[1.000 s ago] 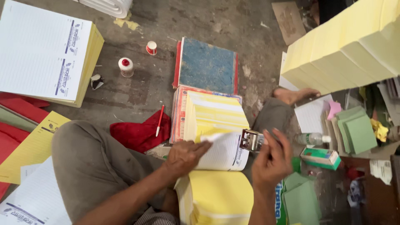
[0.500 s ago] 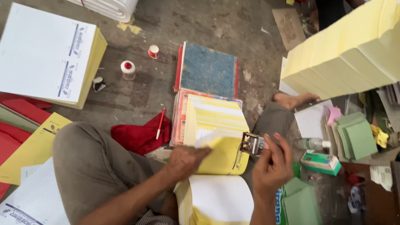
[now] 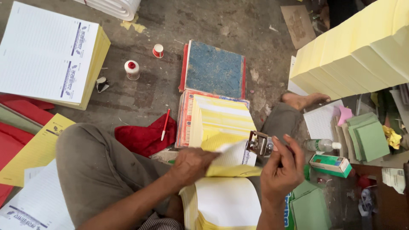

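Partly, left hand (image 3: 192, 164) hides yellow sheets (image 3: 232, 170).

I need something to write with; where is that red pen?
In the head view the red pen lies on the floor left of centre, its lower end on the crumpled red cloth, beside the yellow pad stack.

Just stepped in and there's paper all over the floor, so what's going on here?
A person sits on the floor among stacks of printed forms. The left hand lifts a white sheet off a pad of white and yellow pages that rests on their lap. The right hand holds a small metal stamping device just above that sheet. More white and yellow sheets lie below the hands, and a red pen lies on a red cloth beside the knee.
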